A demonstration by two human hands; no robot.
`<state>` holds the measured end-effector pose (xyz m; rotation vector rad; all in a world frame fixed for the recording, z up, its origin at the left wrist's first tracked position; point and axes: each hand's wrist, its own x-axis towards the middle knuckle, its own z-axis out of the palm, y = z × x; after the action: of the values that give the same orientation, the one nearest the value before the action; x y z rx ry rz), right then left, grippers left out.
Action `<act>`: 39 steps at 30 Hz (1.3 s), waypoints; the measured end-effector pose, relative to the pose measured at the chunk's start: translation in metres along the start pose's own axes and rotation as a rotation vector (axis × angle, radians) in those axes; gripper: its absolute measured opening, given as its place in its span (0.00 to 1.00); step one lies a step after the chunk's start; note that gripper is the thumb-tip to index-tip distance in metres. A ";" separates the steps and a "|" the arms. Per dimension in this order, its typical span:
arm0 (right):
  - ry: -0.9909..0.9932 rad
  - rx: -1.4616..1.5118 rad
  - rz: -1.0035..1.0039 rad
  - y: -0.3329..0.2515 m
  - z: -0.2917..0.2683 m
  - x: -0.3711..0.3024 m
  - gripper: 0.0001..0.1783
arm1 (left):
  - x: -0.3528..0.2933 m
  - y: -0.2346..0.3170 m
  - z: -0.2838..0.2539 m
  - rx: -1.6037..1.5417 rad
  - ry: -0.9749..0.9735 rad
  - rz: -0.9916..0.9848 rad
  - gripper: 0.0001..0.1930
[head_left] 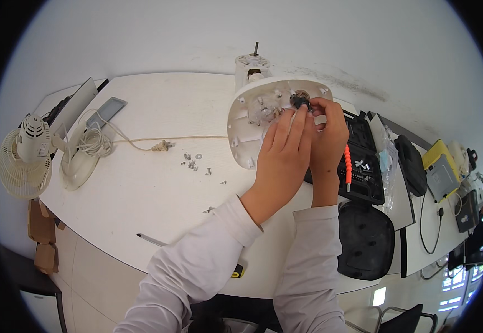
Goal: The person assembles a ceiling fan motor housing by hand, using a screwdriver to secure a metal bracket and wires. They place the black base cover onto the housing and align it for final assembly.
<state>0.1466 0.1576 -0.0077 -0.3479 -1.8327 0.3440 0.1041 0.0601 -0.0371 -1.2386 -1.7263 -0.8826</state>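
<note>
A white plastic fan base (240, 145) stands tilted up on the table, its hollow inner side with several screw posts facing me. Inside it, near the top, is a small black part (301, 102) with wires around it. My right hand (329, 133) pinches this part from the right. My left hand (283, 158) reaches in from below, fingers closed together with the tips at the part's lower edge; what they hold is hidden. A clear plastic piece with wires (263, 112) sits inside the base, left of my fingers. Behind the base rises a white fan motor (247, 66) with a metal shaft.
Several loose screws (191, 164) and a washer lie left of the base. A power cord with a plug (161, 146) crosses the table. A small fan (28, 158) stands far left. An open black toolbox (363, 166) and an orange flexible shaft (348, 165) lie right.
</note>
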 end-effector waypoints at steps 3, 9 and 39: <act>-0.007 0.004 0.009 -0.001 -0.001 0.000 0.13 | -0.001 -0.003 0.004 0.222 -0.070 0.027 0.30; -0.002 -0.017 0.013 0.003 -0.005 0.003 0.13 | -0.001 -0.009 0.010 0.256 -0.127 0.028 0.33; -0.324 -0.470 -0.249 -0.138 -0.170 -0.004 0.17 | -0.014 -0.029 0.019 0.089 0.127 0.049 0.25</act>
<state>0.3026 0.0401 0.0915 -0.3945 -2.2441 -0.2241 0.0746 0.0638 -0.0602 -1.1371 -1.6108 -0.8294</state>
